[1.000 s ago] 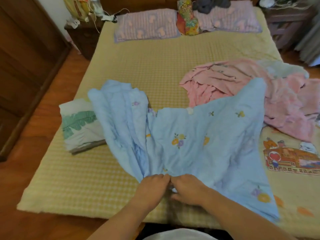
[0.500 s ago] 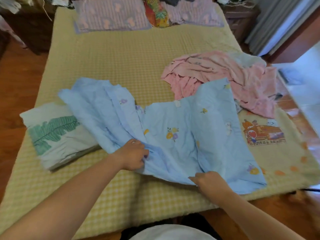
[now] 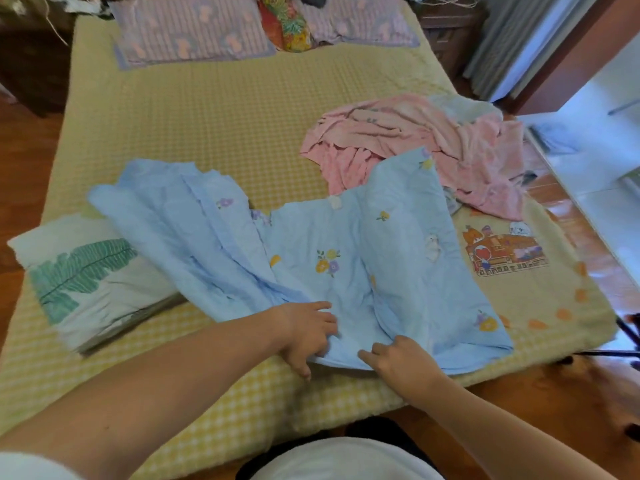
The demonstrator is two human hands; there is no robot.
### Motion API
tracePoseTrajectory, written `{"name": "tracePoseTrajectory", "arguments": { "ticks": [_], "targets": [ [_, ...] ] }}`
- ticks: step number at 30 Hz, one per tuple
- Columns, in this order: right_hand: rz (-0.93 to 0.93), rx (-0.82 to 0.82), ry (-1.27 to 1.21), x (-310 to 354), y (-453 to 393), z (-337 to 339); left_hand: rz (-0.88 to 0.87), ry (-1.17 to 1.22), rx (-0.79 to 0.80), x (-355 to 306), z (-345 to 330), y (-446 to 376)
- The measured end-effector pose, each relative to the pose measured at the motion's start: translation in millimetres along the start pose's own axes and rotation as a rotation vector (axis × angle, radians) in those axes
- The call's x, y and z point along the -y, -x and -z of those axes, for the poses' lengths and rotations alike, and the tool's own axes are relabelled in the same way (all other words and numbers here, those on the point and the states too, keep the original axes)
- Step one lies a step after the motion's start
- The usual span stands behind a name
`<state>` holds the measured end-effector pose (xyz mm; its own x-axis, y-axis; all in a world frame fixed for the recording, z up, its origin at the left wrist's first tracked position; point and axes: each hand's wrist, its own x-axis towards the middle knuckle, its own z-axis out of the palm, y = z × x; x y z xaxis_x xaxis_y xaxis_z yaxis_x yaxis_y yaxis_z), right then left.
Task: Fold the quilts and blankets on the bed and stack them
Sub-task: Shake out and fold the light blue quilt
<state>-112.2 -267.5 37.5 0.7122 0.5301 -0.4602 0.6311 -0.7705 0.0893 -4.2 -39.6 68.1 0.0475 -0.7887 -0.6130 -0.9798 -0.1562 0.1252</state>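
Note:
A light blue quilt point(image 3: 346, 244) with small flower prints lies bunched across the near half of the bed point(image 3: 207, 126). My left hand point(image 3: 304, 332) grips its near edge, fingers on top and thumb under the hem. My right hand point(image 3: 398, 363) pinches the same edge just to the right. A crumpled pink blanket point(image 3: 433, 147) lies behind the quilt on the right. A folded white quilt with a green leaf print point(image 3: 86, 282) sits at the bed's left edge, partly under the blue quilt.
A yellow cartoon-print blanket point(image 3: 519, 271) is spread under the blue quilt on the right. Two purple pillows point(image 3: 194, 29) and a colourful cushion point(image 3: 287, 26) lie at the headboard. Wooden floor surrounds the bed; curtains point(image 3: 512, 46) hang at the right.
My hands, joined a second ago then apart on the quilt's near edge, have come close together again near its middle. The view shifted slightly right.

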Motion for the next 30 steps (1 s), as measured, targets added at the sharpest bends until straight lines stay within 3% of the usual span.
{"name": "tracePoseTrajectory", "arguments": {
  "ticks": [4,8,13,16,18,21,23,26,28,30],
  "targets": [
    [-0.048,-0.053,-0.079,-5,6,-1,0.179,-0.009,-0.059,17,-29,26],
    [-0.126,-0.110,-0.201,-7,14,4,0.341,-0.086,0.007,37,-68,62],
    [-0.190,-0.163,-0.272,-10,14,13,0.243,-0.139,-0.079,44,-85,78],
    [-0.174,-0.173,-0.246,-14,16,16,0.224,-0.003,0.043,38,-74,85],
    [-0.193,-0.187,-0.253,-17,19,16,0.289,0.039,-0.028,44,-54,101],
    [-0.350,-0.296,-0.345,-23,22,18,0.383,-0.067,-0.447,34,-34,133],
    [-0.480,-0.373,-0.454,-28,21,23,0.406,-0.018,-0.553,-1,-28,149],
    [-0.562,-0.412,-0.481,-36,21,29,0.501,-0.023,-0.408,-27,-69,155],
    [-0.598,-0.388,-0.525,-37,22,30,0.672,-0.044,-0.304,-5,-107,153],
    [-0.667,-0.403,-0.577,-35,22,33,0.804,-0.002,-0.309,22,-127,148]
  ]
}}
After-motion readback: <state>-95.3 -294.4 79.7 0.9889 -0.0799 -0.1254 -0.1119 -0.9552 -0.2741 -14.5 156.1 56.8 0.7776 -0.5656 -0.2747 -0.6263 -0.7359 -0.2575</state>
